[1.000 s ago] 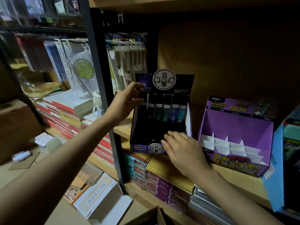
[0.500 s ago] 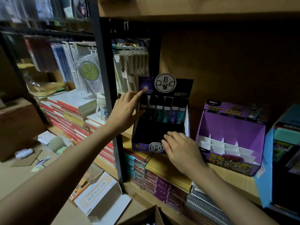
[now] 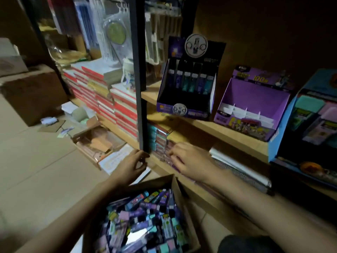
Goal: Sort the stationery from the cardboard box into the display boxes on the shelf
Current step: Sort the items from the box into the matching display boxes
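A cardboard box [image 3: 174,187] at the bottom centre is full of small colourful stationery packs [image 3: 145,221]. On the wooden shelf stands a black display box [image 3: 186,99] with a row of packs at its back. To its right sits a purple display box [image 3: 255,99] with white dividers, and a blue display box [image 3: 284,128] at the far right. My left hand [image 3: 130,166] hovers above the cardboard box with loosely curled fingers, holding nothing. My right hand [image 3: 189,159] hangs in front of the lower shelf, fingers relaxed and empty.
A dark metal upright [image 3: 139,79] splits the shelving. Stacked red-and-white notebooks [image 3: 109,95] fill the left bay, with hanging packets above. Packs and spiral notebooks [image 3: 242,170] lie on the lower shelf. Open boxes and scraps [image 3: 98,139] litter the floor to the left.
Both hands have let go of the black display box and dropped down toward the cardboard box. The view has tilted downward, bringing the cardboard box into sight.
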Tool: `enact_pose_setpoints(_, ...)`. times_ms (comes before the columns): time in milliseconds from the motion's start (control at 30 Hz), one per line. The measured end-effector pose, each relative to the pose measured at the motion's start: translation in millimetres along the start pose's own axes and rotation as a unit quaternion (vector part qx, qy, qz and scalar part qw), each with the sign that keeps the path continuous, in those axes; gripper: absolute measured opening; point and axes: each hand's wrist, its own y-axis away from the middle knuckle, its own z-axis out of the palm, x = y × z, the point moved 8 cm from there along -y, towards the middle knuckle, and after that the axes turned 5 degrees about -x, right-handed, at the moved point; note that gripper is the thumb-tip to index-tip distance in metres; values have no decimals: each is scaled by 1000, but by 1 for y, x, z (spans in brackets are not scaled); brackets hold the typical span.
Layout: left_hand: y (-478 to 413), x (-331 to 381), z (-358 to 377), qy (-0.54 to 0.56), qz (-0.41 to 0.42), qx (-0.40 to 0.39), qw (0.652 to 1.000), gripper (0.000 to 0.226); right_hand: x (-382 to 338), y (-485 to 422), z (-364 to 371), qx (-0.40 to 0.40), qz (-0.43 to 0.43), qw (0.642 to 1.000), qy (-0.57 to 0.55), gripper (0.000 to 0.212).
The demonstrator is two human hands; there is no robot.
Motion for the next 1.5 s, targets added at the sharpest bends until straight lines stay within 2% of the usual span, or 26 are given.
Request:
enact_pose_setpoints(67,27,-30,47,19,-62,-65,996,26,1,22,64,-113,29,993,-9,24)
enact_pose_setpoints(167,74,-71,108,49,-145,-109,982,28,5,65,158,-239,84,967,-31,22)
enact_pose_setpoints(267,124,-108,162,82,-226,-146,959,34,10,102,226,-296,156,940,-69,23)
enact_pose_setpoints(367,164,-137,201,77,-270,-173,944,43,12,122,274,-327,192,919,-111,27)
enact_pose_setpoints(500,189,-162,228,57,-304,-170,936,59,23,127,315,-322,253,893,-184,33)
enact_pose_setpoints(567,188,-162,232,48,-293,-164,941,62,29,127,325,-309,294,880,-211,38)
enact_pose_setpoints(733,170,-167,248,37,-252,-175,951,63,47,130,358,-292,409,844,-190,51)
enact_pose_setpoints(800,166,-169,252,22,-245,-173,954,62,42,129,367,-274,425,841,-191,58)
enact_pose_setpoints(967,160,-179,257,0,-242,-176,954,57,28,121,379,-250,424,862,-123,58)
enact_pose_setpoints(1167,153,-191,264,-84,-250,-256,930,64,19,118,387,-306,353,879,-93,61)
enact_pose_setpoints(1267,156,-190,266,-92,-232,-268,931,57,20,119,381,-313,296,897,-97,60)
enact_pose_setpoints(1367,157,-189,265,-94,-225,-255,936,51,13,122,379,-328,260,893,-163,59)
enact_pose_setpoints(1433,159,-187,264,-90,-224,-247,939,49,8,123,379,-311,285,878,-226,57)
enact_pose_setpoints(1500,161,-185,264,-93,-220,-249,939,38,9,120,377,-256,341,864,-269,51)
